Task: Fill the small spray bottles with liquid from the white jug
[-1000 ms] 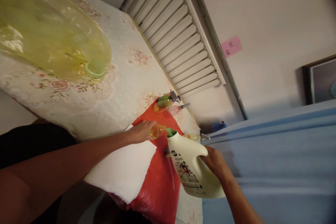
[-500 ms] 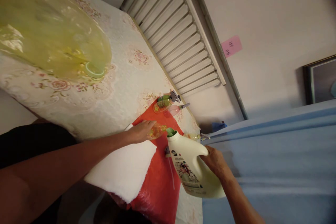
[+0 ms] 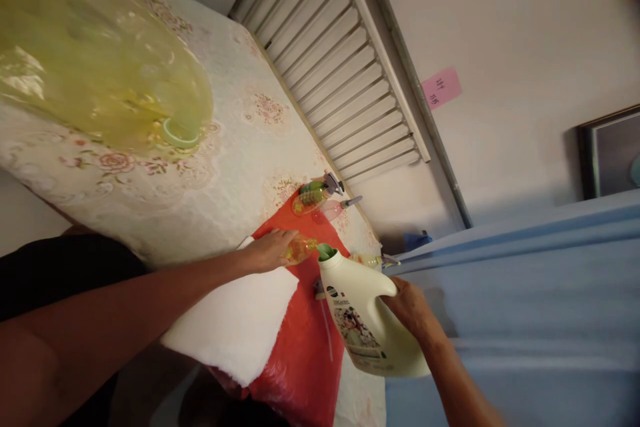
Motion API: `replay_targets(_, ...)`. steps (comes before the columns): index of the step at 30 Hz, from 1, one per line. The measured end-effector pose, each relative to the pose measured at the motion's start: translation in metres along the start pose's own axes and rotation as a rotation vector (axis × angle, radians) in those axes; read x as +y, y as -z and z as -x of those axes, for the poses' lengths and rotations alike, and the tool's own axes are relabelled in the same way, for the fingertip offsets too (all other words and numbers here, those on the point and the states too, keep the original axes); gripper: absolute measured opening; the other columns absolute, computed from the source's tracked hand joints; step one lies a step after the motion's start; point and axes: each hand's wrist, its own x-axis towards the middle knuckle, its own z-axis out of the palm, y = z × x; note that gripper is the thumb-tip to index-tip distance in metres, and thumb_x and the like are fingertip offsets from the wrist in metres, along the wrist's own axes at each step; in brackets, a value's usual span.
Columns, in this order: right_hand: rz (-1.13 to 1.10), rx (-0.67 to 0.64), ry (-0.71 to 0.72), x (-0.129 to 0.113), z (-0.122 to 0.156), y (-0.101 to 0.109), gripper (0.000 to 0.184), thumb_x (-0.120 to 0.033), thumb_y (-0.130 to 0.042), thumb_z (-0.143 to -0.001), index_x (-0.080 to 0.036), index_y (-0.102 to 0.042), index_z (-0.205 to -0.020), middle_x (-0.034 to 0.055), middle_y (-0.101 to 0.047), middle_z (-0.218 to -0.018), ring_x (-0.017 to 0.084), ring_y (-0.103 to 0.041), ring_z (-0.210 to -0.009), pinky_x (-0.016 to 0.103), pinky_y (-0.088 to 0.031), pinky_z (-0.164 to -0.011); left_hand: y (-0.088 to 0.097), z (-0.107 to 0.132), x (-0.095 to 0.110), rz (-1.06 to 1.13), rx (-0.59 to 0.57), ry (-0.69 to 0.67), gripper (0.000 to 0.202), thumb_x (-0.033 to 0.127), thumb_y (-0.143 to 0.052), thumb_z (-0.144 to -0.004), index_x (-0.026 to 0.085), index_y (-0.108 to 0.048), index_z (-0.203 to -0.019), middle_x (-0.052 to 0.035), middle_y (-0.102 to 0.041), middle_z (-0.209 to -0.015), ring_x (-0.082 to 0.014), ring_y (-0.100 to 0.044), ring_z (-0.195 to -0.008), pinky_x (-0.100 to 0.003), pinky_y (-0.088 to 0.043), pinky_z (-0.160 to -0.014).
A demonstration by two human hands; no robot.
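Note:
My right hand (image 3: 407,307) is closed on the handle of a large cream jug (image 3: 370,320) with a picture label. The jug is tilted, its green-lined mouth at the neck of a clear spray bottle (image 3: 301,250) with yellowish contents. My left hand (image 3: 273,250) is wrapped round that bottle's base. Whether liquid is flowing I cannot make out. A detached spray head (image 3: 320,289) with a long thin tube lies on the red sheet (image 3: 305,347), beside the jug. Under my left forearm is a white towel (image 3: 235,327).
Two spray bottles, one greenish (image 3: 311,197) and one pink (image 3: 330,211), stand past my left hand. Another pale bottle (image 3: 367,259) is behind the jug. A big yellow plastic bag (image 3: 100,60) rests on the flowered tablecloth (image 3: 225,180). A radiator (image 3: 340,67) and blue curtain (image 3: 525,293) border the table.

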Motion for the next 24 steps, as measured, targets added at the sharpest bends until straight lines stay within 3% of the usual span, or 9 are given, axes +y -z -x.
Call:
replay_targets(9, -0.003, 0.025, 0.033, 0.0029, -0.0011, -0.0011, 0.015, -0.028, -0.056, -0.08, -0.019, -0.066, -0.073, 0.0047, -0.072, -0.072, 0.022, -0.068, -0.076, 0.025, -0.043, -0.061, 0.0013, 0.0014, 0.0013, 0.021, 0.025, 0.005, 0.063, 0.035, -0.07, -0.08, 0.024, -0.047, -0.138, -0.0107, -0.061, -0.133, -0.0322, -0.056, -0.119, -0.038, -0.045, -0.095)
replay_targets(24, -0.049, 0.023, 0.018, 0.0052, -0.0027, -0.0022, 0.015, -0.03, -0.057, -0.078, -0.019, -0.067, -0.075, 0.005, -0.073, -0.073, 0.023, -0.069, -0.076, 0.025, -0.044, -0.06, -0.0006, 0.0008, -0.0009, 0.007, 0.027, 0.0, 0.067, 0.039, -0.069, -0.082, 0.021, -0.044, -0.141, -0.0114, -0.059, -0.136, -0.0314, -0.055, -0.122, -0.036, -0.043, -0.097)
